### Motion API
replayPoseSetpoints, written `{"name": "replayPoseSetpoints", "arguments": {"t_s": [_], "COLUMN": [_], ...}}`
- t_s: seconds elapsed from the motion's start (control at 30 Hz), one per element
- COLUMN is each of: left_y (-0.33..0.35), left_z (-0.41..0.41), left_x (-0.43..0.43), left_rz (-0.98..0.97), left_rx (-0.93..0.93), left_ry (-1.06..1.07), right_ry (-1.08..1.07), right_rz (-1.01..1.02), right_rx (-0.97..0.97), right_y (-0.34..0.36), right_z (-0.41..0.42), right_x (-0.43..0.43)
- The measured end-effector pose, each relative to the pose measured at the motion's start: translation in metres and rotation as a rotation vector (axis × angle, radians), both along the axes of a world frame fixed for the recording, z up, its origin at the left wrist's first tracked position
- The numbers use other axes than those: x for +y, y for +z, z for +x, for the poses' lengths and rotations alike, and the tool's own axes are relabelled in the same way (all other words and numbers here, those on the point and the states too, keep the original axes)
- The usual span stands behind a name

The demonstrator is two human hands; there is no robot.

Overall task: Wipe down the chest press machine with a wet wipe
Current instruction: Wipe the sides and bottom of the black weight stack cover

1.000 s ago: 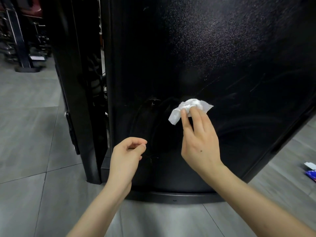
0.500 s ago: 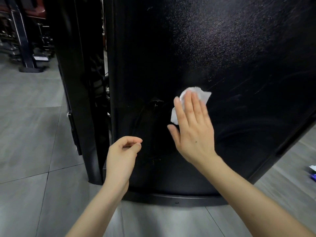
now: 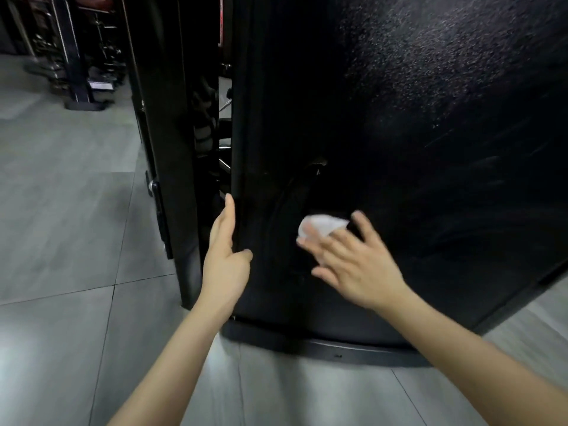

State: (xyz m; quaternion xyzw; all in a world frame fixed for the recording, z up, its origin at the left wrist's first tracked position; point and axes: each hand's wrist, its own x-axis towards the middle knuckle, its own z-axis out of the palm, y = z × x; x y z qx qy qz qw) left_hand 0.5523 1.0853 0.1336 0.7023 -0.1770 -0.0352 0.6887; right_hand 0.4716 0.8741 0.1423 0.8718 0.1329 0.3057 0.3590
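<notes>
- Floor of grey tile (image 3: 61, 210) takes up my left side. A black upright (image 3: 172, 149) stands on it, just left of the chest press machine (image 3: 276, 302).
- My left hand (image 3: 226, 262) rests on the left edge of the machine's big black panel (image 3: 430, 133). Its fingers (image 3: 229, 210) are straight and point up along that edge, the thumb lies on the panel face, and it holds nothing.
- The wet wipe (image 3: 319, 224) is a crumpled white wad low on the panel, near my left hand on its right and below a small dark fitting (image 3: 318, 164).
- My right hand (image 3: 359, 269) presses the wipe flat with straight, spread fingers. The wad sits under the fingertips, up and left of my palm. Blur hides how many fingers cover it.
- Most of the panel lies up and to the right of the wipe. Since my right hand is on it, I judge the next stroke goes that way while the left braces.
</notes>
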Motion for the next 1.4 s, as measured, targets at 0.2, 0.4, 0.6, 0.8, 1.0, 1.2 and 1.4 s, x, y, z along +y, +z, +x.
{"name": "replayPoseSetpoints", "arguments": {"t_s": [0.2, 0.4, 0.6, 0.8, 1.0, 1.2, 1.4], "left_y": [0.004, 0.008, 0.008, 0.007, 0.015, 0.051, 0.077], "left_z": [0.001, 0.001, 0.000, 0.002, -0.007, -0.033, -0.044], "left_x": [0.004, 0.009, 0.008, 0.012, 0.009, -0.013, -0.035], "left_rz": [-0.059, -0.051, -0.063, -0.036, 0.223, 0.407, 0.436], "left_rx": [0.028, 0.048, 0.068, 0.048, -0.217, -0.707, -0.977], "left_ry": [-0.002, -0.014, -0.017, -0.060, 0.108, 0.263, 0.146], "right_ry": [-0.120, -0.064, -0.087, -0.066, -0.064, -0.475, -0.656], "right_rz": [0.240, -0.173, 0.204, -0.283, 0.008, 0.618, 1.008], "right_rx": [-0.333, 0.222, -0.316, 0.162, -0.142, -0.506, -0.688], "right_y": [0.035, -0.029, 0.054, -0.009, 0.072, 0.084, 0.070], "right_z": [0.030, 0.018, 0.045, 0.049, 0.028, -0.065, -0.045], "right_x": [0.023, 0.026, 0.047, 0.062, 0.029, -0.068, -0.023]}}
